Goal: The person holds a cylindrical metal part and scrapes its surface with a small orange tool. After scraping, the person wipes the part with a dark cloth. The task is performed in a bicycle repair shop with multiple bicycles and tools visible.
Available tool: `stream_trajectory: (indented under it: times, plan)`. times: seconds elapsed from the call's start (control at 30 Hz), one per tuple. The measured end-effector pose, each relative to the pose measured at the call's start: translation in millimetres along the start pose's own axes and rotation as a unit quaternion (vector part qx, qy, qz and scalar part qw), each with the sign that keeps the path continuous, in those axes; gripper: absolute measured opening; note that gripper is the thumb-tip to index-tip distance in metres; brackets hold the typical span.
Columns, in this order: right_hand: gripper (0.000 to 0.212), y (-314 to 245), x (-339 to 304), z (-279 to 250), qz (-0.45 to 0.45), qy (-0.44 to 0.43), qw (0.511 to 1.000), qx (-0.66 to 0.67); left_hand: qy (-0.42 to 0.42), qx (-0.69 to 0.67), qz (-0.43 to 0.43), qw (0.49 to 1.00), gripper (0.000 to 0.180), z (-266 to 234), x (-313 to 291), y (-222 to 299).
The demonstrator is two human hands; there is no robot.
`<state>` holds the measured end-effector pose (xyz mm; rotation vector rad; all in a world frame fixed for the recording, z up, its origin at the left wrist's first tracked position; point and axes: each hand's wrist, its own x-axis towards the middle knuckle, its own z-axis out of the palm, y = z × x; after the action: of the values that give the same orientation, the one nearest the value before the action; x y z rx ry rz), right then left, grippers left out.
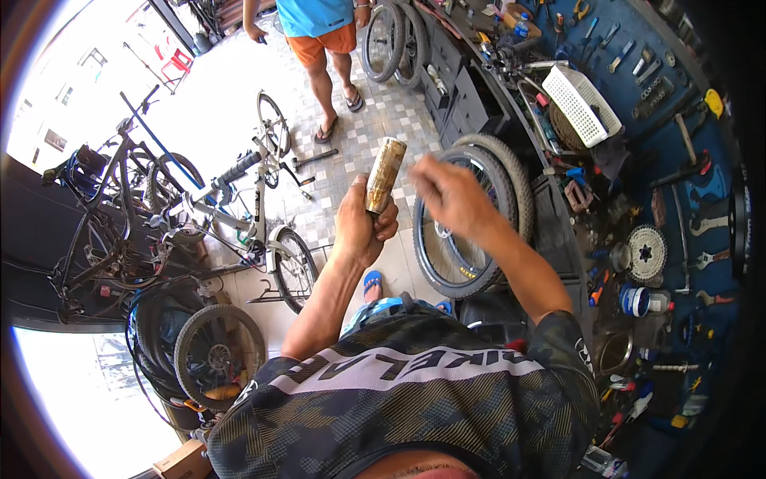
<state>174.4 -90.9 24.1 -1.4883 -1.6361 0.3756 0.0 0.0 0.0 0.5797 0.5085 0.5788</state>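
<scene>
A stained gold and whitish cylinder, like a worn can (pixel 385 177), stands slightly tilted in front of my chest. My left hand (pixel 363 219) wraps its fingers and thumb around the lower end of it. To the right of the can, and apart from it, my right hand (pixel 455 198) hangs in the air with its fingers curled in and a little blurred. Whatever those fingers may hold is hidden.
A white folding bike (pixel 259 199) stands ahead on the left, beside a dark bike frame (pixel 120 180). Loose wheels (pixel 471 231) lean against the grey drawers at right. A white basket (pixel 578 104) sits on the tool bench. A person in orange shorts (pixel 319 46) stands ahead.
</scene>
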Motion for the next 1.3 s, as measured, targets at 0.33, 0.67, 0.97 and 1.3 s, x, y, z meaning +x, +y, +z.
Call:
stream_trajectory:
  times: [0.33,0.67,0.97,1.3]
  plan:
    - [0.015,-4,-12,5,-0.093,0.0,0.995,-0.045,0.08,0.051,0.038,0.995,0.042,13,-10,-2]
    - [0.015,12,3,-20,0.014,0.037,0.998,-0.042,0.033,0.084,0.041,0.995,0.04,3,-16,-8]
    - [0.013,8,-1,-32,0.031,0.101,0.992,-0.062,0.055,0.038,0.04,0.997,0.047,-10,-35,-1]
    - [0.016,-8,1,-5,-0.029,0.042,0.998,-0.049,-0.005,0.013,0.0,1.0,0.059,-6,-35,3]
